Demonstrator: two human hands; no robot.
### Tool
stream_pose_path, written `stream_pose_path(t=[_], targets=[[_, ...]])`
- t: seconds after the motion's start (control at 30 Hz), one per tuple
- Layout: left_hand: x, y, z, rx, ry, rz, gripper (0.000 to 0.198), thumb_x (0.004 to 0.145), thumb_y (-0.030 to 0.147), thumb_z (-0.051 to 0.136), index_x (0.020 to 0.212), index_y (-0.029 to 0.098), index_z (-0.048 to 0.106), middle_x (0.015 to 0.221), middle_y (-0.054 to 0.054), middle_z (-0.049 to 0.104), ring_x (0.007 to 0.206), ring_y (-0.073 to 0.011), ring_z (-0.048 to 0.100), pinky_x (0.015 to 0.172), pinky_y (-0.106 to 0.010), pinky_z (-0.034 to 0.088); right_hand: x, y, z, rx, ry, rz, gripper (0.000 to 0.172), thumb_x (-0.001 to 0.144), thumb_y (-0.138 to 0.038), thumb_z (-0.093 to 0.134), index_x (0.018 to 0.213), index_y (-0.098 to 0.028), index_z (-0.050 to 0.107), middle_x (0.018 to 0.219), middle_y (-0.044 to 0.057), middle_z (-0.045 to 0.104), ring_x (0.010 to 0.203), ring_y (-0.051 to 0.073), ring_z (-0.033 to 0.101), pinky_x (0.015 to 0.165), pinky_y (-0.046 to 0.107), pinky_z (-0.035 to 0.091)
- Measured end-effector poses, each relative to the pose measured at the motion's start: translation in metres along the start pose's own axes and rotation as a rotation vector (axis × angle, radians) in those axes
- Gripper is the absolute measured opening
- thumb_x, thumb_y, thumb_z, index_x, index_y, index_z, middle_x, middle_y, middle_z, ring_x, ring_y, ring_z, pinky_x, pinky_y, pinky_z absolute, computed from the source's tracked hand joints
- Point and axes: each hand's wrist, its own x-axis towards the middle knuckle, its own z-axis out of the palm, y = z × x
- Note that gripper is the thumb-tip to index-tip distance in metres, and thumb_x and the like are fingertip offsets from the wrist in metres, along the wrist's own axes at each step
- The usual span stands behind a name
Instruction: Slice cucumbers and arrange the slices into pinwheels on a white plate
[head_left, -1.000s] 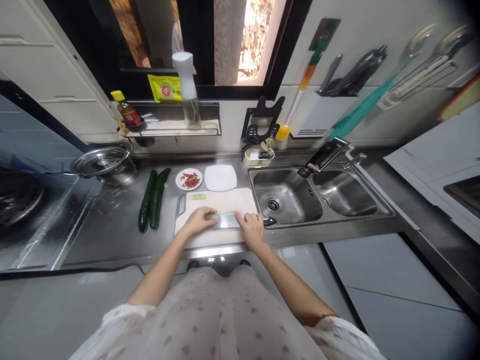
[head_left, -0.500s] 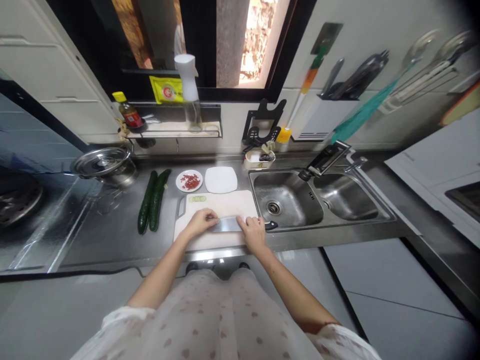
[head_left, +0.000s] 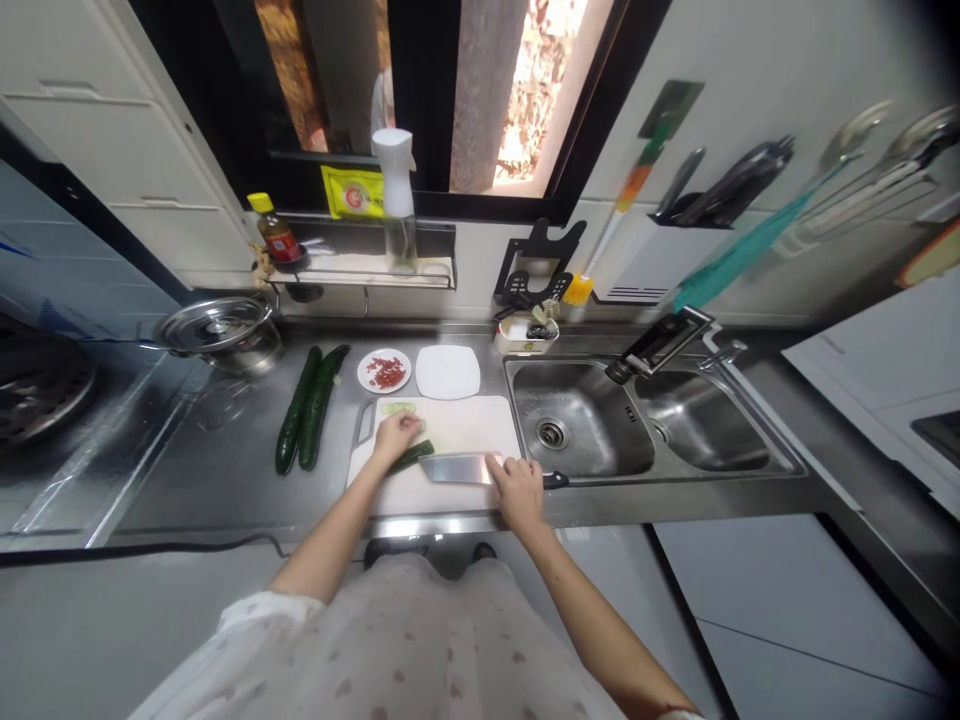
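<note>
My right hand grips a cleaver near where the blade meets its black handle. The blade lies low over the white cutting board. Beside its tip, a dark green piece of cucumber rests on the board, partly covered by my left hand. The fingers of that hand are pinched on a small pale cucumber slice. Just above them, several cut slices lie in a row at the board's upper left corner.
Two whole cucumbers lie left of the board. Behind it stand a plate of chopped red pieces and a square white plate. A steel double sink adjoins on the right; a lidded pot is at far left.
My left hand has moved from the cleaver's tip up and left toward the row of slices, uncovering the cucumber piece. The cleaver stays in my right hand. The camera view has shifted slightly.
</note>
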Motion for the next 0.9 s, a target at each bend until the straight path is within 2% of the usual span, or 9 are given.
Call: stream_pose_path(t=[0.17, 0.37, 0.63, 0.9], targets=[[0.025, -0.014, 0.004, 0.036, 0.038, -0.059, 0.017, 0.076, 0.031, 0.066, 0.085, 0.017, 0.068, 0.083, -0.006, 0.070, 0.079, -0.0182, 0.064, 0.077, -0.030, 0.048, -0.001, 0.002, 0.000, -0.007, 0.020, 0.014, 0.036, 0.091, -0.024, 0.048, 0.125, -0.028, 0.061, 0.090, 0.008, 0.060, 0.087, 0.021, 0.045, 0.086, 0.037, 0.022], [0.043, -0.010, 0.008, 0.179, 0.023, -0.088, 0.018, 0.078, 0.028, 0.064, 0.092, 0.018, 0.069, 0.087, -0.005, 0.072, 0.082, -0.0166, 0.063, 0.077, -0.026, 0.045, -0.002, 0.006, 0.004, -0.012, 0.084, 0.002, 0.039, 0.086, -0.022, 0.056, 0.124, -0.028, 0.061, 0.086, 0.006, 0.060, 0.083, 0.020, 0.045, 0.086, 0.036, 0.022], [0.053, -0.014, 0.011, 0.393, 0.010, -0.009, 0.021, 0.083, 0.023, 0.055, 0.099, 0.021, 0.068, 0.095, -0.007, 0.071, 0.086, -0.0196, 0.062, 0.075, -0.027, 0.043, -0.003, 0.012, 0.009, -0.003, 0.110, 0.010, 0.042, 0.083, -0.017, 0.056, 0.123, -0.026, 0.062, 0.083, 0.006, 0.059, 0.082, 0.020, 0.044, 0.082, 0.035, 0.023], [0.055, -0.025, 0.012, 0.412, 0.015, 0.077, 0.019, 0.084, 0.021, 0.055, 0.099, 0.019, 0.066, 0.093, -0.006, 0.069, 0.083, -0.0181, 0.060, 0.074, -0.026, 0.042, -0.001, 0.011, 0.012, 0.037, 0.087, 0.027, 0.041, 0.082, -0.018, 0.056, 0.122, -0.026, 0.063, 0.082, 0.005, 0.059, 0.082, 0.020, 0.045, 0.082, 0.035, 0.024]])
